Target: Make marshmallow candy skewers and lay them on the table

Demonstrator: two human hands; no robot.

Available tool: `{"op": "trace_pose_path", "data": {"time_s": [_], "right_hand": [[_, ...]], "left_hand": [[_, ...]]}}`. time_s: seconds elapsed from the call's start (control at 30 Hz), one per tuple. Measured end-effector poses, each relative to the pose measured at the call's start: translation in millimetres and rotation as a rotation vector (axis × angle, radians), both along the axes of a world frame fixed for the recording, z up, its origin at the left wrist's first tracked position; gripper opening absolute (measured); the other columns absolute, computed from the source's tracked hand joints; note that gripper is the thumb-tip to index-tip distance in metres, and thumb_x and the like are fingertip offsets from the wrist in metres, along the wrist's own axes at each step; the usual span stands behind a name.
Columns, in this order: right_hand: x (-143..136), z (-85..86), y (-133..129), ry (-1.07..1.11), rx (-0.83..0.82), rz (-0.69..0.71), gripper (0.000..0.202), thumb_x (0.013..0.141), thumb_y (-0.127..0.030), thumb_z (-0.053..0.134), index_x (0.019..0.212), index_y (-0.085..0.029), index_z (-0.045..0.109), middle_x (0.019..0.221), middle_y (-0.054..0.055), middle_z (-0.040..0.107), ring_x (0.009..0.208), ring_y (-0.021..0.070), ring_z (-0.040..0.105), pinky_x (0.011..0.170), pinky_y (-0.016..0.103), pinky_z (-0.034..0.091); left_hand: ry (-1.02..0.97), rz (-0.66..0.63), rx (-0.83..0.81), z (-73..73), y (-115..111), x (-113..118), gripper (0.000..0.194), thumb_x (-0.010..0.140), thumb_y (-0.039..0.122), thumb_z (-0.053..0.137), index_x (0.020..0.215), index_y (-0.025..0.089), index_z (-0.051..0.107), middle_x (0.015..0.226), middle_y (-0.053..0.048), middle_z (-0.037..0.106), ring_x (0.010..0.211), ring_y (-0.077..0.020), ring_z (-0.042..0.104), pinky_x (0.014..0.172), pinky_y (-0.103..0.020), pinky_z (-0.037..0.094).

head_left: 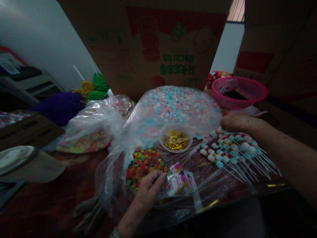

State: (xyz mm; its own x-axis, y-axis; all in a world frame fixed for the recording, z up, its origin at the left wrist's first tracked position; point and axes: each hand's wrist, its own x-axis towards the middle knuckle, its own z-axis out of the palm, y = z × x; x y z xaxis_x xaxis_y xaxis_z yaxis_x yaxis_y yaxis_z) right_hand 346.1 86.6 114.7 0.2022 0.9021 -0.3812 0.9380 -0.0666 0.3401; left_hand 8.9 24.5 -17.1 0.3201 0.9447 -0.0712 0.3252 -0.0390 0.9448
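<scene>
In the head view, one pile of printed clear bags (182, 183), pink-and-white, lies near the table's (81, 172) front edge. The left hand (151, 185) presses thumb and forefinger together beside it. The right hand (230, 121), fingertips unclear, is by marshmallow skewers (232, 148) and one pink basket (255, 94).

The left hand (151, 185) is low and near, its back partly turned up, the thumb (158, 183) stretched forward beside the bent fingers, their tips close together. Behind it, the left wrist (137, 205) and forearm (127, 220) slope down toward the body. The right hand (230, 121) is farther forward, well apart to the right, fingers curled and tips indistinct. Its bare forearm (279, 145) reaches in from the right, angled down behind the hand.
</scene>
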Motion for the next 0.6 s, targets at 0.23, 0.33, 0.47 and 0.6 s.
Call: {"op": "trace_pose_path", "data": {"time_s": [0.23, 0.33, 0.47, 0.6], "right_hand": [[0, 5.7, -16, 0.112, -0.049, 0.092, 0.017, 0.088, -0.023, 0.052, 0.084, -0.018, 0.068, 0.083, 0.002, 0.068, 0.077, 0.0137, 0.061, 0.070, 0.024, 0.043], [6, 10.0, -31, 0.158, -0.023, 0.112, 0.019, 0.087, -0.022, 0.051, 0.086, -0.022, 0.070, 0.081, 0.000, 0.069, 0.076, 0.0126, 0.061, 0.064, 0.019, 0.039], [11, 4.3, -42, 0.094, 0.027, 0.026, 0.018, 0.085, -0.027, 0.054, 0.083, -0.023, 0.071, 0.082, 0.007, 0.069, 0.075, 0.0204, 0.063, 0.060, 0.027, 0.039], [9, -14.5, -40, 0.066, 0.070, -0.016, 0.011, 0.083, -0.022, 0.059, 0.084, -0.019, 0.069, 0.086, 0.010, 0.068, 0.080, 0.0224, 0.063, 0.065, 0.032, 0.044]], "left_hand": [[0.085, -0.136, 0.010, 1.3, 6, 7, 0.047, 0.084, 0.050, 0.043, 0.053, 0.016, 0.055, 0.050, 0.002, 0.045, 0.048, -0.0106, 0.040, 0.047, -0.020, 0.032], [0.111, -0.171, 0.097, 2.6, 11, 20, 0.031, 0.082, 0.042, 0.050, 0.091, 0.016, 0.065, 0.064, 0.001, 0.058, 0.057, -0.0128, 0.050, 0.052, -0.020, 0.036], [0.194, -0.335, 0.094, 3.1, 11, 40, 0.026, 0.079, 0.036, 0.054, 0.091, 0.018, 0.067, 0.065, 0.001, 0.062, 0.055, -0.0132, 0.052, 0.048, -0.019, 0.035], [0.225, -0.430, 0.076, 4.1, 3, 46, 0.028, 0.080, 0.037, 0.052, 0.068, 0.017, 0.066, 0.056, 0.001, 0.058, 0.052, -0.0120, 0.048, 0.046, -0.019, 0.032]]}}
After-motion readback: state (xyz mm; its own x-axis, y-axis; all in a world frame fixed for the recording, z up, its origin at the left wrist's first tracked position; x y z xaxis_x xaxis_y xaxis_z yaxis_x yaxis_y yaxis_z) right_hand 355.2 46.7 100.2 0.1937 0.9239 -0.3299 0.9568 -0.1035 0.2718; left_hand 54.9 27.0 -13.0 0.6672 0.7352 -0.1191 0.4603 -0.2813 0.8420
